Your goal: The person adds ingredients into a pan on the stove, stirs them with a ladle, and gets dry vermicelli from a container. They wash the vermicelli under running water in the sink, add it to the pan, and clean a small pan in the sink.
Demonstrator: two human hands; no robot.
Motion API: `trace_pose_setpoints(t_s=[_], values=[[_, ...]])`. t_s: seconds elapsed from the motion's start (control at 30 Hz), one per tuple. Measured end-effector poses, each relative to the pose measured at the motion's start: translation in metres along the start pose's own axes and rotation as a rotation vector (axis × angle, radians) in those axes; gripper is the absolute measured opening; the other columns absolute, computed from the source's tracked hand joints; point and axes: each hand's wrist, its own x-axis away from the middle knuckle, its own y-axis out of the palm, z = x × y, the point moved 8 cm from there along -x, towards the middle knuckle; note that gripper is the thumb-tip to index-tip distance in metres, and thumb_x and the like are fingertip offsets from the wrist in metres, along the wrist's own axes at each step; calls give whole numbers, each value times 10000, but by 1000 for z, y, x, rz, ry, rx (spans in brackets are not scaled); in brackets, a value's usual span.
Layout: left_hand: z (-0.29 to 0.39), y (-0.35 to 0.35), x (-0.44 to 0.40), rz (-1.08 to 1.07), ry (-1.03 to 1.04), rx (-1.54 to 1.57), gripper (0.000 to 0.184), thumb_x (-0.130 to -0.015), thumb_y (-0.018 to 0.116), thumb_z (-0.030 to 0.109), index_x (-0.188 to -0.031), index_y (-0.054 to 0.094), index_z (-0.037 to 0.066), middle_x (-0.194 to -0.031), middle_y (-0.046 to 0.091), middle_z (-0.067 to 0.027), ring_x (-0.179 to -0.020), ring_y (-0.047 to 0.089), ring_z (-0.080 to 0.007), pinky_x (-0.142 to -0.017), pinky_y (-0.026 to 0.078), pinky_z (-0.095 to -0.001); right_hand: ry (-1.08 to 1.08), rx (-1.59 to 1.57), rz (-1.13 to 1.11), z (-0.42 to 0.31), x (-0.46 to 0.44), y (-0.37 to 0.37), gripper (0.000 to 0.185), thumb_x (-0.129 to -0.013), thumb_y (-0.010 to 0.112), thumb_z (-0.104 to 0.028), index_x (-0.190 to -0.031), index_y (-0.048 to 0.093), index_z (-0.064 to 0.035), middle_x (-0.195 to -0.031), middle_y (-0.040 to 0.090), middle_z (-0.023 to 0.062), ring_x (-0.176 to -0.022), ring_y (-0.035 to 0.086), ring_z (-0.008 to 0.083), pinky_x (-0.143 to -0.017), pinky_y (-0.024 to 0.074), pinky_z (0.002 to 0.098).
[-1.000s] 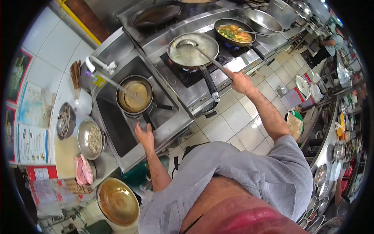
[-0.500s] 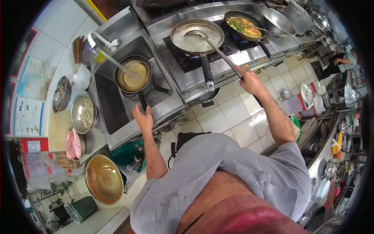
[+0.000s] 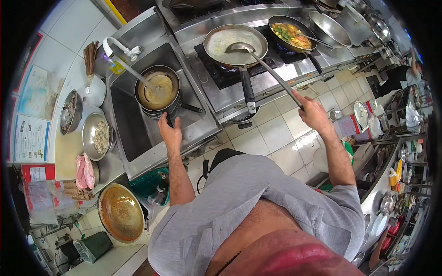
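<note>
My right hand (image 3: 314, 112) is closed round the long handle of a metal ladle (image 3: 278, 79). The ladle's bowl rests in a frying pan (image 3: 220, 43) of bubbling, whitish liquid on the stove. At the sink, my left hand (image 3: 171, 134) has its thumb and index finger apart on either side of the black handle of a second frying pan (image 3: 159, 73). Its other fingers are partly hidden. That pan sits on another pan in the sink (image 3: 123, 124), and water from the white tap (image 3: 120, 45) runs into it.
A pan of colourful vegetables (image 3: 294, 37) and a steel wok (image 3: 329, 28) stand right of the ladle. Left of the sink are steel bowls of food (image 3: 97, 135), raw pink meat (image 3: 85, 172) and a bundled-stick brush (image 3: 90, 60). A browned pan (image 3: 120, 212) is below them.
My right hand has moved right and down, and the ladle's bowl has shifted right within the pan. My left hand has slid forward along the sink pan's handle. Water keeps running.
</note>
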Motion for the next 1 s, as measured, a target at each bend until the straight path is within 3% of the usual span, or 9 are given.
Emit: trace_pose_setpoints(t_s=[0.07, 0.53, 0.6, 0.63, 0.7, 0.8, 1.0], values=[[2, 3, -12, -6, 20, 29, 523, -767, 674, 217, -1194, 469, -4, -1144, 500, -160, -1017, 513, -283, -872, 409, -375, -59, 27, 124, 2, -21, 14, 626, -713, 519, -19, -1308, 387, -161, -961, 581, 164, -861, 577, 351, -746, 475, 438], [5, 20, -30, 10, -12, 23, 530, -778, 674, 221, -1205, 459, -7, -1135, 495, -168, -993, 518, -271, -829, 427, -373, -7, -64, 63, 9, -108, 39, 622, -739, 536, -44, -1324, 349, -145, -941, 595, 194, -891, 573, 361, -777, 463, 446], [7, 20, -23, 34, -30, 39, 534, -779, 673, 223, -1209, 456, -9, -1139, 493, -169, -992, 520, -271, -827, 429, -373, -59, -261, 96, 16, -112, 40, 624, -732, 558, -45, -1322, 368, -116, -829, 613, 180, -713, 615, 310, -677, 487, 407], [11, 19, -18, 41, -30, 24, 535, -781, 672, 224, -1211, 455, -9, -1141, 492, -170, -991, 522, -274, -828, 431, -372, -69, -261, 88, 15, -109, 37, 624, -732, 558, -45, -1322, 368, -116, -829, 613, 180, -713, 615, 310, -677, 487, 407], [20, 20, -4, 55, -38, 5, 536, -782, 670, 225, -1213, 454, -9, -1143, 491, -171, -989, 525, -276, -829, 432, -372, 135, -567, -78, 23, -95, 41, 634, -722, 569, -27, -1323, 374, -86, -698, 592, 141, -530, 575, 216, -555, 479, 352], [28, 28, 16, 69, -88, -14, 538, -781, 670, 224, -1214, 453, -11, -1155, 488, -172, -984, 528, -281, -833, 432, -372, 51, -622, -114, 27, -75, 32, 641, -725, 562, -14, -1331, 362, -72, -654, 561, 103, -461, 512, 149, -476, 452, 313], [47, 40, 49, 78, -145, 41, 541, -775, 673, 209, -1215, 451, -15, -1173, 481, -174, -995, 521, -276, -844, 425, -370, 5, -503, -240, 43, -36, 3, 633, -735, 558, -7, -1332, 364, -82, -632, 546, 96, -469, 515, 154, -499, 440, 316]])
